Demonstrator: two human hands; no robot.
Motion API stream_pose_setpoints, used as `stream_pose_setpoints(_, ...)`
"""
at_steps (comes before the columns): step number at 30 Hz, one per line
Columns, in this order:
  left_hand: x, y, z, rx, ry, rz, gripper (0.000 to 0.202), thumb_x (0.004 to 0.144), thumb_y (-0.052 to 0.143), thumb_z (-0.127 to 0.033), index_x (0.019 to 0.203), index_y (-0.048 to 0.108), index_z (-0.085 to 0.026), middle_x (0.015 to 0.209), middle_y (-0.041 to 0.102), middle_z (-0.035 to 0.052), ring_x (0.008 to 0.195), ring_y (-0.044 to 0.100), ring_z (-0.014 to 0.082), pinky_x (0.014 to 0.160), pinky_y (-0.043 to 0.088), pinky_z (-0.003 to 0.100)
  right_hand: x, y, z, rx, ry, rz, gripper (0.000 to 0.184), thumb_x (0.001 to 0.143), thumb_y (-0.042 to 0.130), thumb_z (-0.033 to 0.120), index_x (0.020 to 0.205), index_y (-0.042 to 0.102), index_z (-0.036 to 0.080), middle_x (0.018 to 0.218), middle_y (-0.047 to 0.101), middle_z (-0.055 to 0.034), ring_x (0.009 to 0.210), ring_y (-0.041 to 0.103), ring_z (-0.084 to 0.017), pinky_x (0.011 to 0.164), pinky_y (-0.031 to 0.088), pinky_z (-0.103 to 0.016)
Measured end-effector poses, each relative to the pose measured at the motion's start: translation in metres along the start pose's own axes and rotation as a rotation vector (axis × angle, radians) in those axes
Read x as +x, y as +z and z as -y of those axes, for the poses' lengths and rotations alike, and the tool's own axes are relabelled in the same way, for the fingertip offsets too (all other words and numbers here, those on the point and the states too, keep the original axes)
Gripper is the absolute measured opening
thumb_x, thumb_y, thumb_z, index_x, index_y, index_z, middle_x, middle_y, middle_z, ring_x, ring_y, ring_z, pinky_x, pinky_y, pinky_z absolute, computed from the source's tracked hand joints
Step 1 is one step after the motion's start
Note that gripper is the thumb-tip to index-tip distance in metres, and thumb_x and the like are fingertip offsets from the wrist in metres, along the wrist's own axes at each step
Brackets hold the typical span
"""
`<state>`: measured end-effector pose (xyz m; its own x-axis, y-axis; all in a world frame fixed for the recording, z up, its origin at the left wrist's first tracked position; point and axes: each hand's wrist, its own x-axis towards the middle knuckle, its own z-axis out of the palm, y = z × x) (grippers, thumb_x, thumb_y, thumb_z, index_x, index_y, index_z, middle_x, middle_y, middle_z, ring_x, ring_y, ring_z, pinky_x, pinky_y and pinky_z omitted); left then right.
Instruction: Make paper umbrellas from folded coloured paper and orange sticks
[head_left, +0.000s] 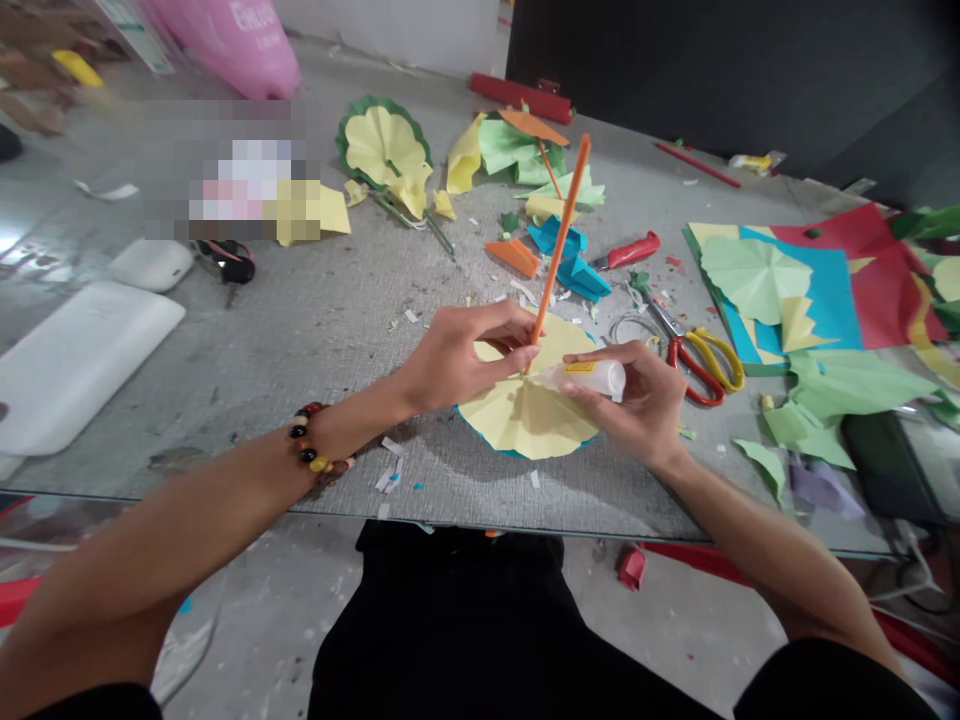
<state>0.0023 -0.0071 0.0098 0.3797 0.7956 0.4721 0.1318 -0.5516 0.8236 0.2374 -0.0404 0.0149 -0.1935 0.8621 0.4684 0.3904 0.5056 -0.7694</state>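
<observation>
Left fingers (517,352) pinch an orange straw (561,230), its foot on a pleated yellow paper disc (525,420) on the table (337,340); right fingers (577,392) clench a glue bottle (592,378) just beside it. A loosened pinch could tip the straw; a hard squeeze could blot the paper.

The pleated yellow paper disc (525,415) looked thin and matt, and the orange rolled-paper stick (561,240) had the same dull finish. The small bottle (589,378) was smooth white plastic (faintly glossy). The scissors (701,368) paired grey metal blades with shiny red and yellow plastic handles, and the bench (300,340) showed a rough, speckled grey surface.
</observation>
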Motion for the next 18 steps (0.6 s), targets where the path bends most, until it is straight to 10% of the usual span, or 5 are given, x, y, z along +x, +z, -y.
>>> stream_pose_setpoints(18,0.0004,0.0012,-0.0025,0.024,-0.002,-0.022,0.015,0.09,0.07,-0.027,0.102,0.072,-0.018,0.098,0.076,0.0036,0.082,0.074,0.0134,0.084,0.064,0.024,0.003,0.0026,-0.0074,0.095,0.086,-0.054,0.028,0.073,0.087,0.035,0.093,0.07,0.024,0.093,0.078,-0.0019,0.08,0.072,-0.018,0.066,0.059,-0.031)
